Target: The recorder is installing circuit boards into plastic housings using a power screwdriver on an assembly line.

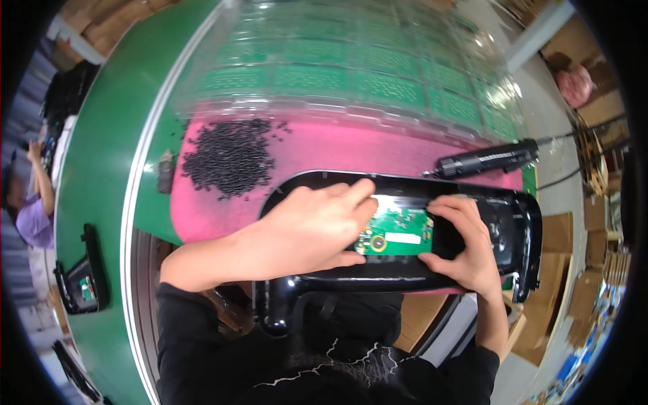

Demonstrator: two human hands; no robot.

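A green circuit board (405, 226) with a round component lies within the glossy black plastic housing (499, 223) in front of me. My left hand (324, 219) grips the board's left end, its fingers at the upper corner and its thumb by the lower one. At the opposite end, my right hand (469, 243) pinches the board between curled fingers above and the thumb below. Whether the board rests on the housing's floor is hard to tell. Part of its left edge is hidden by my left fingers.
A heap of small black screws (229, 158) covers the left of the pink mat (317, 145). Behind stand clear plastic trays (324, 101) of green boards. A black electric screwdriver (489, 159) lies beyond the housing. Another black housing (82, 277) and a person (37, 216) are at far left.
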